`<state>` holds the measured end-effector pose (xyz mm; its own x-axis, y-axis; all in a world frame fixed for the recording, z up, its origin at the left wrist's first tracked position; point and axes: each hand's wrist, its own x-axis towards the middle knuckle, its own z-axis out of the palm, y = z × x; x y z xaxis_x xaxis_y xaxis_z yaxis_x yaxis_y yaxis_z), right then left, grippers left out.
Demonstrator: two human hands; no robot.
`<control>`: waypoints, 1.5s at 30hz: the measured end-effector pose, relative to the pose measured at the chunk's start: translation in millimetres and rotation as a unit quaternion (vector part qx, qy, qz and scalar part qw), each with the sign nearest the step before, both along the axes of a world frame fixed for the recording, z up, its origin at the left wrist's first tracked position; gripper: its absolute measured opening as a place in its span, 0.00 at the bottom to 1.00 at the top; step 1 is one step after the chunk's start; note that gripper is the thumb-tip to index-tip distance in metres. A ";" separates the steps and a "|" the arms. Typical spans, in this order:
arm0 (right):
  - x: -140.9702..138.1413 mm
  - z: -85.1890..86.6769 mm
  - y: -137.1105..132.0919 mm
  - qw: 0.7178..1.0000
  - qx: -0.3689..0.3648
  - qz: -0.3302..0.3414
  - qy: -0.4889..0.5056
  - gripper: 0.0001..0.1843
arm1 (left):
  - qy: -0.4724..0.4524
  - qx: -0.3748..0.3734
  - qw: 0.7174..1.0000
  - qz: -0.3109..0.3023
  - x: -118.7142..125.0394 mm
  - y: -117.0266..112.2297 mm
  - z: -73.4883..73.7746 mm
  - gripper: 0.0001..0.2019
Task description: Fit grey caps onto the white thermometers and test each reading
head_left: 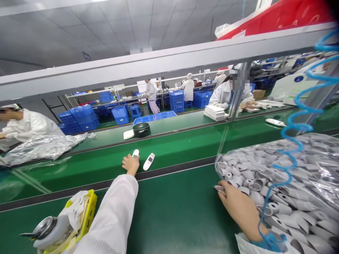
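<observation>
My left hand [130,165] reaches over the green conveyor belt, its fingers closed around the lower part of a white handheld thermometer [136,153]. Just right of it lies a second white thermometer [149,161] with a dark display, untouched. Over the near bench, my right hand [234,203] is closed on a slim pointed metal tool that looks like tweezers [219,189]; the hand covers most of it. Beside that hand, a clear plastic bag is full of grey-white hollow plastic housings [280,211]. A blue band with a coiled cord [293,130] circles my right wrist.
At lower left, a yellow basket [91,208] holds a bottle with a metal top [46,225] and white cloths. Across the belt are a black round tray [141,129], stacked white booklets [215,113] and another white device [275,122]. Co-workers sit at left and right beyond.
</observation>
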<state>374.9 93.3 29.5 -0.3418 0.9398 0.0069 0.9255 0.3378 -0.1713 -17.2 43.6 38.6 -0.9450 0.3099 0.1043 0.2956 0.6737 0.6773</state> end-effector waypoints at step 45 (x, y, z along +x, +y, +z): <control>-94.0 136.7 -96.8 0.606 -0.146 0.215 0.752 0.13 | -0.270 0.333 0.769 -0.475 189.5 -163.4 117.8 0.37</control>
<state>280.9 -3.5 166.2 -0.3694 0.8020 0.4694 -0.5132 0.2450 -0.8225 172.3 -119.7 156.4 -0.2870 0.9346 0.2100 -0.0054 -0.2208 0.9753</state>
